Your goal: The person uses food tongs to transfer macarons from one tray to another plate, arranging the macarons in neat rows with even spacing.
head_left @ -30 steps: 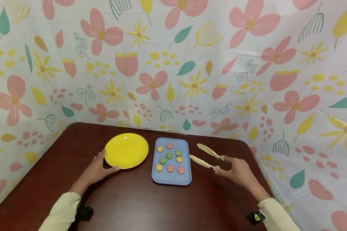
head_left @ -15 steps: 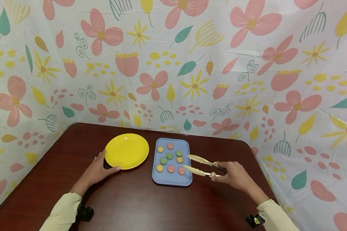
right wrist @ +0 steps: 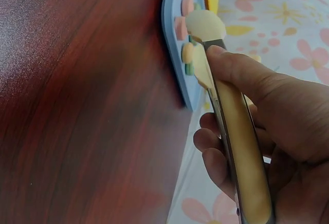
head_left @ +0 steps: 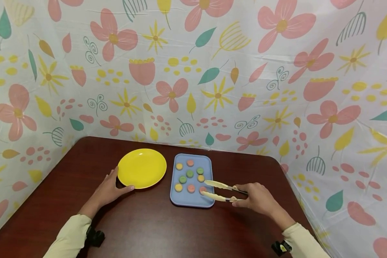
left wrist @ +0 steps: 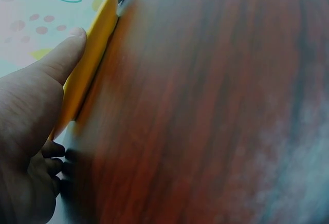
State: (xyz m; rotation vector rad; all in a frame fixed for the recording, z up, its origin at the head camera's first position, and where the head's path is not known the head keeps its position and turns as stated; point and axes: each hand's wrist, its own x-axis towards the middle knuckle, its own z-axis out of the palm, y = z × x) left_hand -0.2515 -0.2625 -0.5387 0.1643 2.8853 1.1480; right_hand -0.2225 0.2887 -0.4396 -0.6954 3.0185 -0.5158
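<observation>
My left hand (head_left: 106, 190) is at the near-left edge of a round yellow plate (head_left: 142, 168), thumb along the rim and fingers at its side, holding it. The left wrist view shows the thumb (left wrist: 69, 54) against the rim. My right hand (head_left: 259, 199) grips tongs (head_left: 216, 184) with cream scalloped tips, their arms spread. Those tips are over the right side of a blue tray (head_left: 190, 201), around a pink macaron (head_left: 202, 189) in its near-right corner. In the right wrist view, the thumb presses along the tongs' handle (right wrist: 241, 142).
Several more macarons lie on the tray, among them a green one (head_left: 189, 173), a yellow one (head_left: 178, 187) and a pink one (head_left: 191, 188). The dark wooden table (head_left: 154, 225) ends at a flower-patterned cloth (head_left: 193, 89) behind and at the sides.
My right hand has brought the tongs left and nearer to me, from beside the tray to over its near-right corner. Their arms are closer together. The left hand and plate hold still.
</observation>
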